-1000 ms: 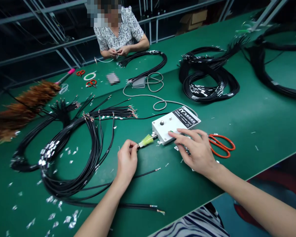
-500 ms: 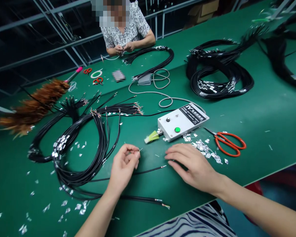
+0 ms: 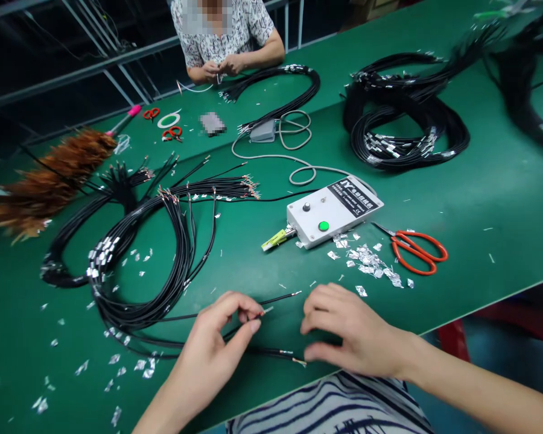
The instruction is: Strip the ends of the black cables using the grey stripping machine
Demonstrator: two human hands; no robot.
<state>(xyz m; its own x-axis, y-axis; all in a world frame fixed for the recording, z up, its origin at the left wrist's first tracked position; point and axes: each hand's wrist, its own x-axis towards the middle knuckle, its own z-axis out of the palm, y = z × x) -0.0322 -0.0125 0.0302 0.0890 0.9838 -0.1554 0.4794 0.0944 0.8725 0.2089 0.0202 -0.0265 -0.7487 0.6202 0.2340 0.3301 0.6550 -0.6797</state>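
Observation:
My left hand (image 3: 219,337) is closed in a pinch on a black cable, whose stripped end (image 3: 268,310) with fine wires pokes out past the thumb and forefinger. Across a small gap my right hand (image 3: 350,328) is slightly blurred, its fingers bent and apart with nothing between them. Another black cable (image 3: 276,299) lies just behind the left hand. Nearer the table edge, a pair of cable ends (image 3: 280,352) shows bare wires. Beyond both hands sits a white wire-twisting machine (image 3: 326,211) with a green button and a yellow-green clip (image 3: 276,239) at its front.
Orange-handled scissors (image 3: 419,250) lie right of the machine beside foil scraps (image 3: 371,262). Coiled black cables (image 3: 131,307) fill the left; another cable bundle (image 3: 407,135) lies back right. A feather duster (image 3: 54,178) is far left. A co-worker (image 3: 226,42) sits opposite, hands together.
Both hands have come nearer the table edge, the left with the cable end in its pinch. The right fingers are more bent. The machine's clip was blurred and now looks sharp. The view has shifted slightly.

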